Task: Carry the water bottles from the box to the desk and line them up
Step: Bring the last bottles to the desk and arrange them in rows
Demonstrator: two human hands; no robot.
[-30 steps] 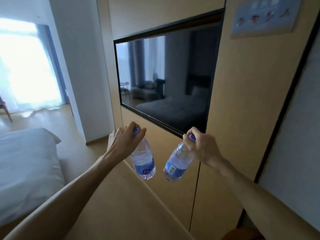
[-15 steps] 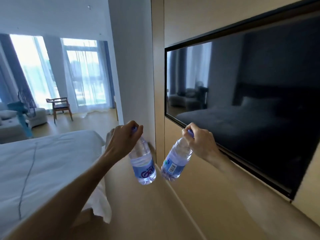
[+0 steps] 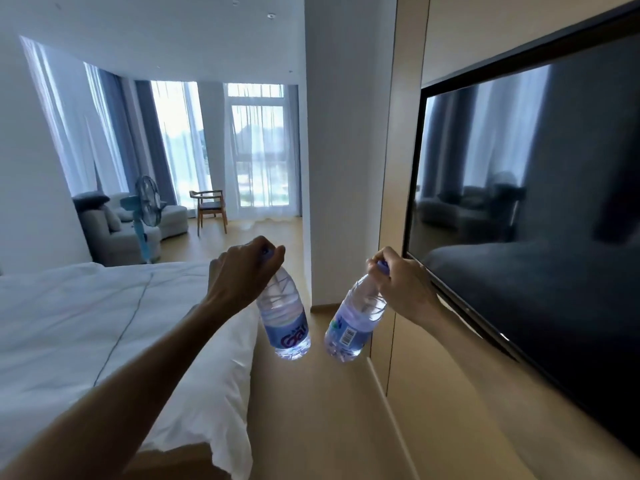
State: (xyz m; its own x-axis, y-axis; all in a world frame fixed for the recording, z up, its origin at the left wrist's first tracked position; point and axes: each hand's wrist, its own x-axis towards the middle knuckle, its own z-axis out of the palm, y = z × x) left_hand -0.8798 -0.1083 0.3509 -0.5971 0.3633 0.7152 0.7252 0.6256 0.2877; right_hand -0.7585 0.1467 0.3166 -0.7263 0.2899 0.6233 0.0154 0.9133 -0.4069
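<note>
Hanging by their necks, two clear ribbed plastic bottles with blue labels are in the air above the wooden floor. The left hand (image 3: 242,271) grips the left bottle (image 3: 284,320) at its cap; the right hand (image 3: 401,284) grips the right bottle (image 3: 355,323). A white bed (image 3: 104,323) lies left, a dark glossy television (image 3: 540,209) right.
</note>
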